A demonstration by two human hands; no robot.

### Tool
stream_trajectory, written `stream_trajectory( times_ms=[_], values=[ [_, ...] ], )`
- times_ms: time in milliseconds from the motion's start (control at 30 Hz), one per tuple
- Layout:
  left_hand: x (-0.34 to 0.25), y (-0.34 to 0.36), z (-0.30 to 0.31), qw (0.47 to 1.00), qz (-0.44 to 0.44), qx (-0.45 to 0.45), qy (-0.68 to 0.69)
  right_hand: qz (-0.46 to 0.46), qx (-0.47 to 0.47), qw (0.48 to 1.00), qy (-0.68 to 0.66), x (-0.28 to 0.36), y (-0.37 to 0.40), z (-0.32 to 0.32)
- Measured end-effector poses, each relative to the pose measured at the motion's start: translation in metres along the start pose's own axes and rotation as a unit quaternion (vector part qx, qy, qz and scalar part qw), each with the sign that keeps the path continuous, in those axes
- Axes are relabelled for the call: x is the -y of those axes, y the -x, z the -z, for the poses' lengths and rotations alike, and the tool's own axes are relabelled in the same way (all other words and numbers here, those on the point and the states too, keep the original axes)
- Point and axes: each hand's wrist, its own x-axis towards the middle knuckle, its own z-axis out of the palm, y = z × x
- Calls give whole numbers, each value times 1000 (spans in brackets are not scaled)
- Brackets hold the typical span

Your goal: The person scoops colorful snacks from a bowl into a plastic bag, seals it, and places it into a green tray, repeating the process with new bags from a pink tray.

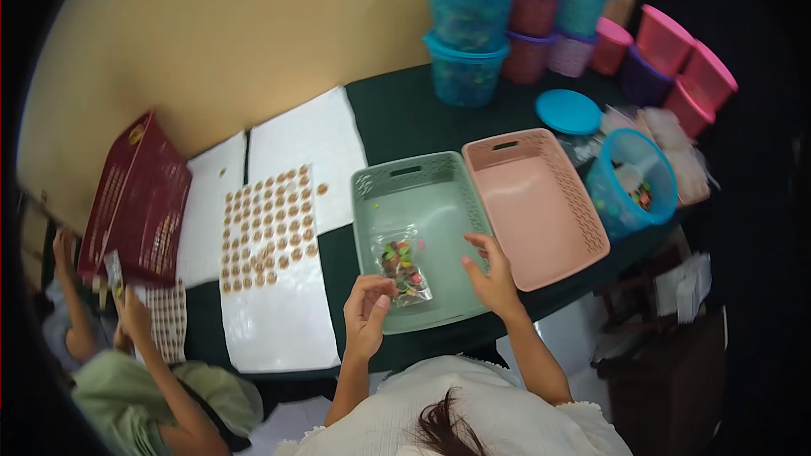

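A clear plastic bag (404, 266) of small green, brown, red and orange pieces lies in the sage-green basket (422, 317). My left hand (366, 314) is over the basket's near left corner, fingers loosely curled and thumb apart, right beside the bag's lower left edge. Over the basket's right side is my right hand (492, 280), thumb and fingers spread with nothing between them. To the right, the empty-looking pink basket (541, 211) stands against the green one.
White sheets (279, 329) on the left carry rows of small round brown pieces (266, 228). Beyond stands a maroon crate (139, 203), with another person's hand (133, 317) holding a small packet. Stacked tubs (469, 13) line the back; an open blue tub (634, 177) sits right, near a blue lid (568, 111).
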Motion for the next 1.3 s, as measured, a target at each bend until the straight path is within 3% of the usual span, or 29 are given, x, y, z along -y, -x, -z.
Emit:
stream_trajectory(
  times_ms=[67, 133, 200, 400, 600, 767, 1000, 1133, 1300],
  values=[
    [4, -7, 0, 998, 41, 42, -35, -63, -14, 994, -85, -2, 22, 30],
    [5, -18, -8, 995, 49, 70, -43, -85, -99, 991, -36, 11, 46, 56],
    [11, -28, -15, 992, -3, 117, -55, -111, -178, 978, 18, 15, 72, 73],
    [10, -36, -68, 981, -11, 184, -56, -119, -244, 962, 27, -2, 130, 95],
    [12, -15, -143, 958, 28, 285, 8, -96, -213, 971, 41, -9, 146, 115],
    [24, 5, -237, 933, 9, 355, 50, -73, -167, 980, 84, -10, 161, 182],
    [30, 20, -353, 908, -32, 414, 46, -64, -255, 953, 152, -30, 203, 310],
    [41, 29, -390, 907, 4, 421, 28, -82, -304, 926, 210, -36, 225, 362],
    [58, 27, -420, 895, 49, 442, -17, -112, -328, 921, 175, -56, 227, 389]
  ],
)
